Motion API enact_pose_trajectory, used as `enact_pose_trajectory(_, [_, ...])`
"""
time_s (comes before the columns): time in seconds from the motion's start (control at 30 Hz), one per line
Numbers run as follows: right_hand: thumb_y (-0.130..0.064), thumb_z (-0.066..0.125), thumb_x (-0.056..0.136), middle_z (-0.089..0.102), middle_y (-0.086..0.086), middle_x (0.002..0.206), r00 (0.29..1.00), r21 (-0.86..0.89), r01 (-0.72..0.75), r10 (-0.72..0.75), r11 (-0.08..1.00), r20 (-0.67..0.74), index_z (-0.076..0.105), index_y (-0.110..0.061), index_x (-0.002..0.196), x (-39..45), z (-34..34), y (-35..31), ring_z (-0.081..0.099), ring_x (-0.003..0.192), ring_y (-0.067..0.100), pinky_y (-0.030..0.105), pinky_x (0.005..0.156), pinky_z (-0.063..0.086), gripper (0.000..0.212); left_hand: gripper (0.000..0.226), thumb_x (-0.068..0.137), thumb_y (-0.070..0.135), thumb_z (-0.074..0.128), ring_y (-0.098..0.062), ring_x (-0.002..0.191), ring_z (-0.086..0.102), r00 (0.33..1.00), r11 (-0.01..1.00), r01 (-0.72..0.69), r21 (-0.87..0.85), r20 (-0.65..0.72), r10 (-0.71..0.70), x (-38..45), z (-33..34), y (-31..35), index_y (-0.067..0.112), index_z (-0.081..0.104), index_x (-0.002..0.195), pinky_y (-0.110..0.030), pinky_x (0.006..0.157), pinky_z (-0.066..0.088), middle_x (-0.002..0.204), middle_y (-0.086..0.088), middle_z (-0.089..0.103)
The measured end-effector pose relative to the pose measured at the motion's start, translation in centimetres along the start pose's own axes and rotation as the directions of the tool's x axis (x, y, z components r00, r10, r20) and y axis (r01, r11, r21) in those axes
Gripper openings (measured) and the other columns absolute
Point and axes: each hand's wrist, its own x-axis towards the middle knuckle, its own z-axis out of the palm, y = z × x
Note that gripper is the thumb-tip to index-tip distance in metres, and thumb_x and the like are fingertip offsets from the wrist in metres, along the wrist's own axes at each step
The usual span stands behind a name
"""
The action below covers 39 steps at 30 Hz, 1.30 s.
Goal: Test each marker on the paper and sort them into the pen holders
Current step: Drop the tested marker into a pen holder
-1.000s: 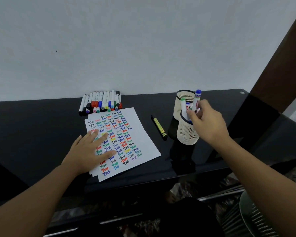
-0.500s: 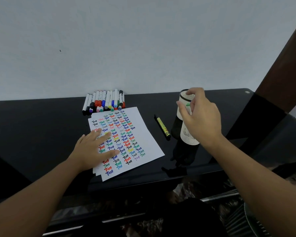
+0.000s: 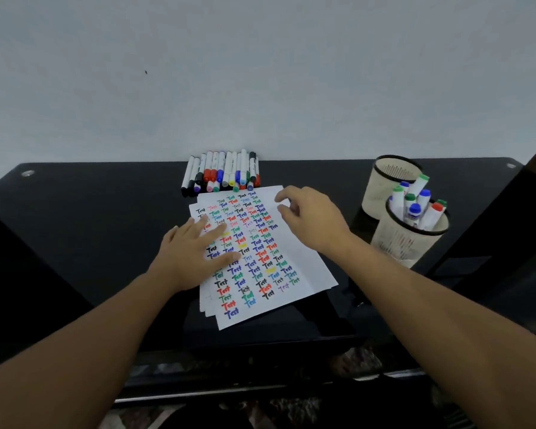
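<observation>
Reaching over the top right corner of the white sheets of paper [image 3: 294,258] scrawled with coloured "Test" marks, the right hand [image 3: 313,221] hovers with its fingers [image 3: 283,199] loosely curled and apart, holding nothing. The row of white-barrelled markers [image 3: 222,173] with coloured caps lies at about eleven o'clock from those fingers, near the far edge of the glossy black surface [image 3: 90,227]. Their long axes run toward twelve o'clock — caps mostly pointing back at the person. The right hand is the nearer of the two and looks best placed to take the next one. The left hand [image 3: 195,255] lies flat on the paper, fingers straight and spread, pinning it down.

Counting: roughly fifteen markers in the row, though overlap makes this uncertain. Two cream mesh pen holders stand at three o'clock — the near pen holder [image 3: 410,239] carries about seven capped markers, the far pen holder [image 3: 390,178] looks empty. The paper is a small stack of several sheets.
</observation>
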Motion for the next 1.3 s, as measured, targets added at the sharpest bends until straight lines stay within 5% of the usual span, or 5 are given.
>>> enact_pose_trajectory(0.3, [-0.029, 0.05, 0.108, 0.064, 0.002, 0.127, 0.991, 0.105, -0.079, 0.067, 0.991, 0.116, 0.056, -0.036, 0.139, 9.2, 5.5, 2.5, 0.06, 0.107, 0.016, 0.029, 0.085, 0.048, 0.032, 0.092, 0.075, 0.098, 0.017, -0.011, 0.155, -0.007, 1.0, 0.999, -0.019, -0.033, -0.007, 0.018, -0.1, -0.3, 0.2, 0.055, 0.008, 0.156, -0.046, 0.123, -0.006, 0.169, 0.013, -0.001])
enact_pose_trajectory(0.53, [-0.028, 0.047, 0.109, 0.059, 0.007, 0.134, 0.985, 0.084, -0.026, 0.011, 0.996, 0.171, 0.058, -0.034, 0.143, 14.0, 7.5, 2.9, 0.062, 0.079, 0.015, 0.027, 0.072, 0.048, 0.037, 0.09, 0.075, 0.098, 0.019, -0.008, 0.154, -0.009, 1.0, 0.998, -0.012, -0.066, -0.009, 0.012, 0.2, -0.1, -0.1, 0.057, 0.009, 0.154, -0.042, 0.122, -0.008, 0.169, 0.016, -0.002])
enact_pose_trajectory(0.77, [-0.032, 0.045, 0.108, 0.06, 0.004, 0.136, 0.984, -0.053, 0.008, 0.002, 0.999, 0.176, 0.058, -0.032, 0.143, 14.9, 8.4, 2.8, 0.063, 0.095, 0.019, 0.037, 0.084, 0.056, 0.038, 0.09, 0.074, 0.099, 0.017, -0.009, 0.154, -0.009, 1.0, 0.997, -0.012, -0.078, -0.026, 0.01, 0.1, 0.0, -0.2, 0.058, 0.01, 0.154, -0.041, 0.122, -0.009, 0.169, 0.016, -0.002])
enact_pose_trajectory(1.03, [-0.033, 0.06, 0.103, 0.059, 0.003, 0.111, 0.999, -0.082, -0.016, 0.02, 0.997, 0.045, 0.065, -0.027, 0.119, 14.4, 8.5, 2.3, 0.06, 0.085, 0.018, 0.035, 0.076, 0.057, 0.018, 0.089, 0.074, 0.099, 0.018, -0.009, 0.154, -0.009, 1.0, 0.997, -0.001, -0.074, -0.016, 0.0, 0.1, -0.2, 0.0, 0.059, 0.009, 0.153, -0.04, 0.121, -0.009, 0.169, 0.017, -0.002])
enact_pose_trajectory(1.3, [-0.019, 0.056, 0.106, 0.052, 0.005, 0.111, 0.95, 0.193, -0.146, 0.191, 0.97, -0.245, 0.057, -0.018, 0.109, 13.3, 7.3, 1.7, 0.055, 0.076, 0.013, 0.024, 0.069, 0.05, 0.003, 0.088, 0.076, 0.097, 0.022, -0.009, 0.154, -0.009, 0.999, 0.996, -0.012, -0.087, -0.031, 0.009, 0.1, -0.1, -0.1, 0.058, 0.011, 0.154, -0.04, 0.121, -0.009, 0.169, 0.017, -0.002])
